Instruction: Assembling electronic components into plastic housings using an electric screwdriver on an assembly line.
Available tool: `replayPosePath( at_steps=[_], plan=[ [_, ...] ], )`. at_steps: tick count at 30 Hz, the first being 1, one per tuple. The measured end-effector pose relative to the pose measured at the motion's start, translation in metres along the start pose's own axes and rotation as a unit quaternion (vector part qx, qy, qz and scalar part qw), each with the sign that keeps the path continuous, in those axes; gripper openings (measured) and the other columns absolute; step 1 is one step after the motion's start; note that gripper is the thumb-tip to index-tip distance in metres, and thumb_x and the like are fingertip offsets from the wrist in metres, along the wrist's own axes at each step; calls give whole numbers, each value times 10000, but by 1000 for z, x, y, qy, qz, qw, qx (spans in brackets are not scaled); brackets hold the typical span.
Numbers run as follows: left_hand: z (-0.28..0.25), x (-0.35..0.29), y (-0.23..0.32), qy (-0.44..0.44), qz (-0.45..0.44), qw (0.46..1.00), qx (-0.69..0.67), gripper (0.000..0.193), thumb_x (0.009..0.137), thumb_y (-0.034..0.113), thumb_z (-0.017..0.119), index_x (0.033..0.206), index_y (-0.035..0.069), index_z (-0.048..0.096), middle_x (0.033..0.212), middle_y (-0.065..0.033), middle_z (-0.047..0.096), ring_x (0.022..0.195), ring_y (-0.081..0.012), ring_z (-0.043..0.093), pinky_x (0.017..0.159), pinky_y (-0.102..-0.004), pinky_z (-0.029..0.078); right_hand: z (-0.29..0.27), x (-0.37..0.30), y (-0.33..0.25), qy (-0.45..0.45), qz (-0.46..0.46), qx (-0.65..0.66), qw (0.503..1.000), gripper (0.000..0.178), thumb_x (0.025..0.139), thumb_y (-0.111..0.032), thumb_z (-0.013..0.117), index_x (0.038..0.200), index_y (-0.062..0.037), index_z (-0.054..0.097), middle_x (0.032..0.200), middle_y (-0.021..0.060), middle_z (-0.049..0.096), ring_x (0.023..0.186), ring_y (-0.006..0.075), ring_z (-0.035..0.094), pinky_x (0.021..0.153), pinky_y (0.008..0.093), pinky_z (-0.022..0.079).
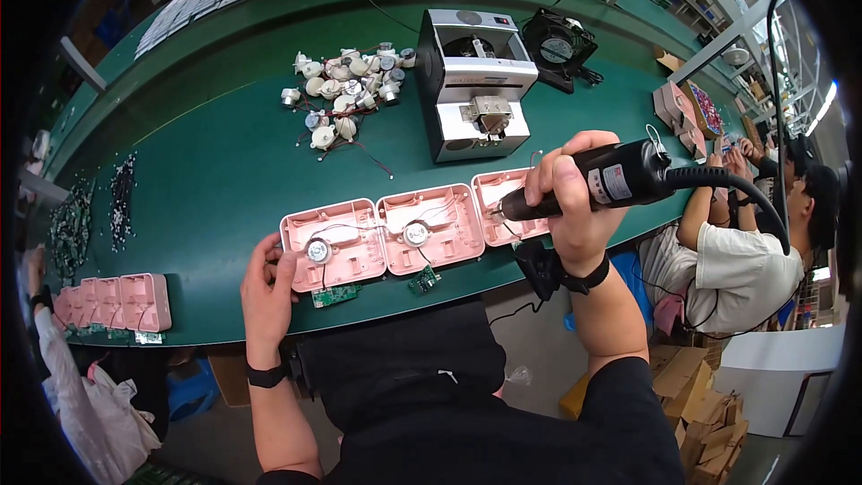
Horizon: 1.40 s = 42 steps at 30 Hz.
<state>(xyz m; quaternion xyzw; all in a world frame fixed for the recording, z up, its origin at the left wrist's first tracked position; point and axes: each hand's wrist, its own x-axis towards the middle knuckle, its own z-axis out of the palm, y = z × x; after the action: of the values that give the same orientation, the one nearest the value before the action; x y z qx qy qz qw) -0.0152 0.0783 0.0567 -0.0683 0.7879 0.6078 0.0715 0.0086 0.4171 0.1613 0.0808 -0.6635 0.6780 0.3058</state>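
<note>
Three pink plastic housings lie in a row along the bench's near edge. My left hand (269,283) is at the left end, its fingers and thumb closed on the edge of the left housing (364,262). A round speaker (318,250) and a green circuit board (336,295) go with it. The middle housing (462,247) has a similar speaker (416,233) and a small board (425,280) at its near edge. My right hand (575,193) grips a black corded electric screwdriver (620,172). The tool's tip points down into the right housing (486,184), whose inside is partly hidden.
A screw feeder-like machine (476,90) stands beyond the housings, beside a black fan (558,47). Small motors with wires (346,90) lie piled left of it. Circuit boards (72,229) and more pink housings (144,301) are far left. Co-workers sit at right (741,260) and left.
</note>
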Motion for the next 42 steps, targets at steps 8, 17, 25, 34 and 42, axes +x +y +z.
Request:
replayPosePath(
  at_steps=[8, 17, 25, 34, 42],
  plan=[
    [10, 7, 0, -1, 95, 990, 100, 654, 821, 144, 785, 1414, 58, 522, 1188, -81, 587, 686, -52, 545, 591, -215, 475, -9, 3, 10, 13, 15, 3, 1000, 202, 926, -58, 576, 1086, -18, 461, 707, 97, 534, 552, 180, 521, 570, 339, 488],
    [10, 14, -2, -21, 81, 996, 4, 706, 798, 53, 778, 1442, 61, 487, 1278, -108, 536, 772, -99, 641, 641, -215, 520, -5, 0, 24, 8, 17, 37, 999, 213, 927, -87, 577, 1090, -27, 454, 709, 95, 523, 539, 175, 498, 559, 341, 483],
    [10, 15, -6, -35, 118, 992, 27, 713, 798, 42, 768, 1447, 52, 472, 1297, -117, 527, 841, -136, 655, 676, -244, 538, -8, 9, 18, 29, 42, -1, 999, 218, 899, -39, 581, 1080, -10, 463, 685, 76, 558, 535, 149, 551, 532, 290, 490],
    [34, -1, 6, -33, 100, 994, 9, 708, 815, 53, 759, 1450, 40, 446, 1347, -139, 504, 838, -133, 637, 656, -242, 537, -37, 33, 16, -21, 32, -41, 998, 205, 840, 26, 625, 1004, 4, 503, 650, 60, 582, 501, 130, 579, 483, 270, 488],
    [56, 0, 34, -41, 60, 997, 30, 686, 828, 54, 750, 1442, 19, 446, 1354, -147, 498, 825, -122, 629, 643, -241, 533, -74, 52, -23, 95, -65, 34, 993, 150, 917, -88, 577, 1025, -14, 504, 638, 68, 582, 503, 164, 574, 500, 294, 488]
  ],
)
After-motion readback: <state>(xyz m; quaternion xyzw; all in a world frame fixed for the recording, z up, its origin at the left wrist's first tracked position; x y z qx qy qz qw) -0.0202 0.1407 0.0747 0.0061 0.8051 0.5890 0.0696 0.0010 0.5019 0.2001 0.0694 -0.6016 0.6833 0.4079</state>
